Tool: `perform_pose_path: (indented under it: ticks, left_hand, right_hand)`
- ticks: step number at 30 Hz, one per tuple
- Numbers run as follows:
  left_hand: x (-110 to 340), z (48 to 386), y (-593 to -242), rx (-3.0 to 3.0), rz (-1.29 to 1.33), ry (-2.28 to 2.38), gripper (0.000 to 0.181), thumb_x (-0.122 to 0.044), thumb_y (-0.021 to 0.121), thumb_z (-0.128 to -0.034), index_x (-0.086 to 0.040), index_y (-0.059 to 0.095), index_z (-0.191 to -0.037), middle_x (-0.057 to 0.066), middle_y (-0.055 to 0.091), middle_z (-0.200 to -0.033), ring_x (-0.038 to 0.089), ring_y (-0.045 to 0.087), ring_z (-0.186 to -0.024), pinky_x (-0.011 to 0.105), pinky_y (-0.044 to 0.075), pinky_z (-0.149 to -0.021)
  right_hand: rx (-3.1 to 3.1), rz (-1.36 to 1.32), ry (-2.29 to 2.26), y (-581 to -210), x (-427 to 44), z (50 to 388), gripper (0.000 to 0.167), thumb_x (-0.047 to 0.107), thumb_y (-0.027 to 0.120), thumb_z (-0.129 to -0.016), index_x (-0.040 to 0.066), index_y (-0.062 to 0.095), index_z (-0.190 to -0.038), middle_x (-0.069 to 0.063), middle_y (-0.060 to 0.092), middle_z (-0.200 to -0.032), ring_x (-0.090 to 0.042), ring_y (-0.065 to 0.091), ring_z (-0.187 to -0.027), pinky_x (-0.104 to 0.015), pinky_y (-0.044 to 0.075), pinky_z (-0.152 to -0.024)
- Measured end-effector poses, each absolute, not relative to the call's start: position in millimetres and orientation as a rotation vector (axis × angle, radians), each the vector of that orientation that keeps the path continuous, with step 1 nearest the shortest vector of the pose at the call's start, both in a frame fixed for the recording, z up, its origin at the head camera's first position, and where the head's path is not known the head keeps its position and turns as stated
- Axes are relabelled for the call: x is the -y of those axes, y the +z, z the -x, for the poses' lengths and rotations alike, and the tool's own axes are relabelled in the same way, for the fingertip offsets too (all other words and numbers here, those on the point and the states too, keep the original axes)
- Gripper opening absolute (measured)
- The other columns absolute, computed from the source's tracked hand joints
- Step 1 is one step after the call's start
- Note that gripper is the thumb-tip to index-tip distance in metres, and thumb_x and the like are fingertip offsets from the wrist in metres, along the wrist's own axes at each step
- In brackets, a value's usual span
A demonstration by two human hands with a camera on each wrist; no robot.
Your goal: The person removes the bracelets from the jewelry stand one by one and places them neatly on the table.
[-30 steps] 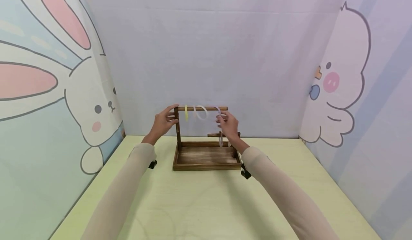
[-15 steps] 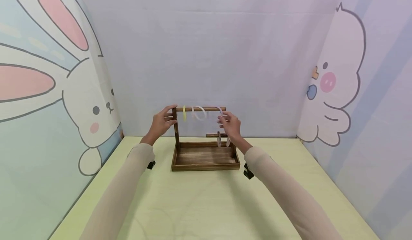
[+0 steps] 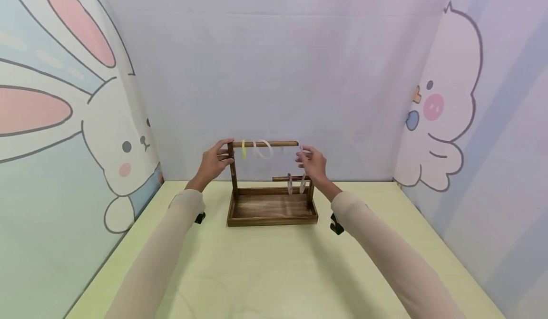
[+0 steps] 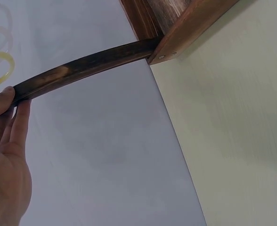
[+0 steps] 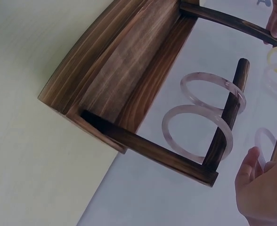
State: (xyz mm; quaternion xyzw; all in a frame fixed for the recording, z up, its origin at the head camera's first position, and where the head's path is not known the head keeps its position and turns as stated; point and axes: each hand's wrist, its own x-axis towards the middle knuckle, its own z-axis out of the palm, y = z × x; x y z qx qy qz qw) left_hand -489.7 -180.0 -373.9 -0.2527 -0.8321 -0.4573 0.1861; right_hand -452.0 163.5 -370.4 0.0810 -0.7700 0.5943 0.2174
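The lilac bangle [image 5: 257, 140], pinched by the right hand [image 3: 314, 163], has moved to the right end of the upper bar [image 3: 282, 143], apparently all but free; the left hand's [image 3: 210, 162] grip is clamped on the post [image 3: 234, 176], near the table's [image 3: 265, 271] back edge.

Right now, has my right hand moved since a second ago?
Yes: in the head view your right hand has shifted right against the top bar, further out past its free end.

No text, label, brand, number or sign can be read on the wooden rack [image 3: 272, 222], the rings [image 3: 244, 149] at its bars [image 3: 284, 143], the bench [image 3: 265, 271] beneath it, the backdrop [image 3: 274, 72] behind it or the cartoon panels [image 3: 55, 181] to either side of it.
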Motion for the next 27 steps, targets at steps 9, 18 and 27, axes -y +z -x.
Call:
perform_pose_path:
  ticks: [9, 18, 27]
  left_hand:
    - [180, 489, -373, 2.347, 0.701, -1.319, 0.071, 0.01, 0.072, -0.0927, -0.023, 0.052, -0.152, 0.028, 0.065, -0.132, 0.042, 0.069, -0.117, 0.048, 0.061, -0.094]
    - [181, 490, -373, 2.347, 0.71, -1.301, 0.071, 0.01, 0.072, -0.093, -0.024, 0.052, -0.152, 0.028, 0.065, -0.133, 0.042, 0.069, -0.117, 0.048, 0.061, -0.094]
    - [180, 490, -373, 2.344, 0.719, -1.299, 0.069, 0.01, 0.071, -0.0932, -0.022, 0.052, -0.152, 0.028, 0.066, -0.13, 0.042, 0.069, -0.116, 0.049, 0.061, -0.094]
  right_hand:
    - [2.139, -0.192, 1.68, -368, -174, 451, 0.035, 0.003, 0.059, -0.105, -0.006, 0.06, -0.14, -0.03, 0.071, -0.119, -0.045, 0.072, -0.103, -0.028, 0.065, -0.074]
    - [2.154, -0.167, 1.653, -365, -183, 448, 0.034, 0.005, 0.058, -0.106, -0.001, 0.061, -0.14, -0.029, 0.071, -0.12, -0.042, 0.073, -0.103, -0.036, 0.066, -0.079]
    - [2.154, -0.166, 1.65, -364, -196, 446, 0.034, 0.005, 0.058, -0.106, -0.002, 0.06, -0.14, -0.029, 0.071, -0.121, -0.044, 0.072, -0.105, -0.036, 0.066, -0.079]
